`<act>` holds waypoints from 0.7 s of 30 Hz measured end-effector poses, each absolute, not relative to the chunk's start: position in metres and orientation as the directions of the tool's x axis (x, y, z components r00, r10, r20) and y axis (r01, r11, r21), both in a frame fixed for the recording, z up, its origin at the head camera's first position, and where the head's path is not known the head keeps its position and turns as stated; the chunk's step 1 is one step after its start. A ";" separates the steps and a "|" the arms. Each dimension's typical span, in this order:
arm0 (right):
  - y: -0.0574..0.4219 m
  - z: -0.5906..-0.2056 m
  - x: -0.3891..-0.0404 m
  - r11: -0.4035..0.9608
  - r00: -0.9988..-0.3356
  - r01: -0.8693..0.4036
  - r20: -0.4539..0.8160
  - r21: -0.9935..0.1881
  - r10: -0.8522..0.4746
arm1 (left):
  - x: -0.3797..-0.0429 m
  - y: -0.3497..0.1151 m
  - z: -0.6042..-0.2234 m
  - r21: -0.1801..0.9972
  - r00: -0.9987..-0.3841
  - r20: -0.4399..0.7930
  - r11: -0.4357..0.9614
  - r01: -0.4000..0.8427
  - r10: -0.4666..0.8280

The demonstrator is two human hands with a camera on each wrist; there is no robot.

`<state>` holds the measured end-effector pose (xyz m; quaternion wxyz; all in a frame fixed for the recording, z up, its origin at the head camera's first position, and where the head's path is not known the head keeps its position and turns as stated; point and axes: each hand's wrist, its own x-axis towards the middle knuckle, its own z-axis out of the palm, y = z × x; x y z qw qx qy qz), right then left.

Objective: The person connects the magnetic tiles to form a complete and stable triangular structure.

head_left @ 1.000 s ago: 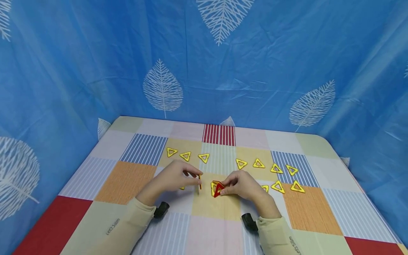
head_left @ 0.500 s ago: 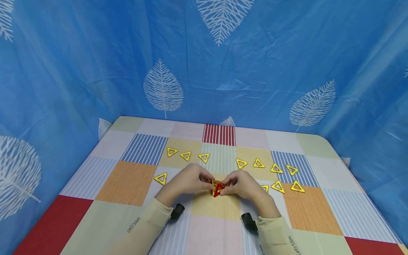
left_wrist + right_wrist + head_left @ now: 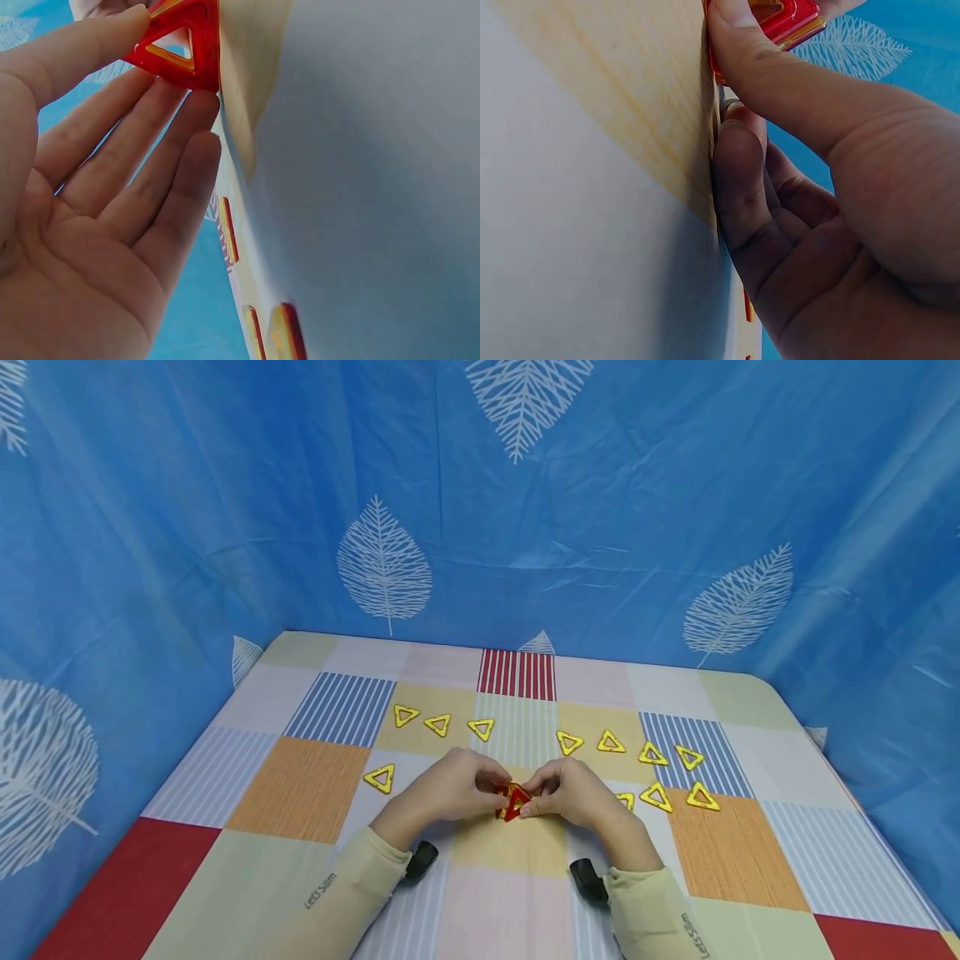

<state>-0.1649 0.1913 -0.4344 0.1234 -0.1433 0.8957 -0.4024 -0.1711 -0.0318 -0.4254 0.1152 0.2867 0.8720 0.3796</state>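
Red-and-yellow triangular magnetic tiles (image 3: 515,802) stand together, tilted against one another, on the patchwork cloth in the middle. My left hand (image 3: 457,787) pinches the left one between thumb and fingers; in the left wrist view that red tile (image 3: 180,75) stands with an edge at the cloth. My right hand (image 3: 566,793) grips the red front tile from the right, and its thumb lies over the red tile (image 3: 791,22) in the right wrist view. The fingertips of both hands come close together at the group and partly hide it.
Several yellow triangle tiles lie flat: a left row (image 3: 437,724), a right row (image 3: 611,742) and a nearer right group (image 3: 656,797). One tile (image 3: 380,778) lies beside my left forearm. A blue leaf-print curtain (image 3: 570,552) hangs behind the table.
My left hand has moved right, bringing an upright tile against the tiles at my right hand. The tile it had covered at left now shows. My right hand has stayed in place.
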 end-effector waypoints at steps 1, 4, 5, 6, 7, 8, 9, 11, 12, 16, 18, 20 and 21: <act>0.191 -0.434 -0.165 0.635 -0.929 -0.157 -0.105 -0.756 -0.355 | -0.171 -0.031 -0.425 0.724 -0.813 0.007 0.558 0.406 0.582; 0.192 -0.434 -0.165 0.635 -0.928 -0.165 -0.099 -0.755 -0.359 | -0.170 -0.030 -0.425 0.716 -0.821 -0.016 0.580 0.388 0.570; 0.192 -0.435 -0.165 0.637 -0.929 -0.165 -0.099 -0.753 -0.358 | -0.169 -0.030 -0.425 0.717 -0.822 -0.020 0.581 0.385 0.569; 0.192 -0.435 -0.165 0.639 -0.928 -0.167 -0.099 -0.751 -0.358 | -0.169 -0.030 -0.425 0.719 -0.822 -0.026 0.582 0.380 0.568; 0.192 -0.435 -0.165 0.643 -0.929 -0.167 -0.098 -0.748 -0.356 | -0.168 -0.029 -0.425 0.719 -0.822 -0.028 0.583 0.378 0.568; 0.192 -0.435 -0.165 0.646 -0.930 -0.169 -0.097 -0.744 -0.355 | -0.168 -0.029 -0.425 0.720 -0.820 -0.028 0.581 0.380 0.571; 0.192 -0.436 -0.165 0.649 -0.930 -0.171 -0.096 -0.742 -0.355 | -0.168 -0.029 -0.424 0.720 -0.818 -0.028 0.579 0.382 0.574; 0.192 -0.436 -0.165 0.651 -0.929 -0.184 -0.085 -0.737 -0.359 | -0.167 -0.030 -0.425 0.716 -0.812 -0.022 0.576 0.395 0.584; 0.192 -0.436 -0.165 0.651 -0.928 -0.194 -0.078 -0.734 -0.364 | -0.167 -0.030 -0.424 0.710 -0.808 -0.019 0.577 0.404 0.589; 0.191 -0.436 -0.165 0.656 -0.925 -0.224 -0.054 -0.720 -0.375 | -0.166 -0.031 -0.424 0.683 -0.795 0.006 0.579 0.446 0.606; 0.190 -0.435 -0.165 0.663 -0.928 -0.223 -0.053 -0.714 -0.369 | -0.166 -0.031 -0.424 0.674 -0.796 0.007 0.586 0.451 0.605; 0.189 -0.434 -0.164 0.674 -0.933 -0.207 -0.064 -0.709 -0.354 | -0.166 -0.031 -0.423 0.667 -0.801 0.001 0.596 0.446 0.598; 0.188 -0.433 -0.164 0.676 -0.935 -0.203 -0.066 -0.708 -0.349 | -0.166 -0.031 -0.423 0.665 -0.801 0.001 0.598 0.447 0.598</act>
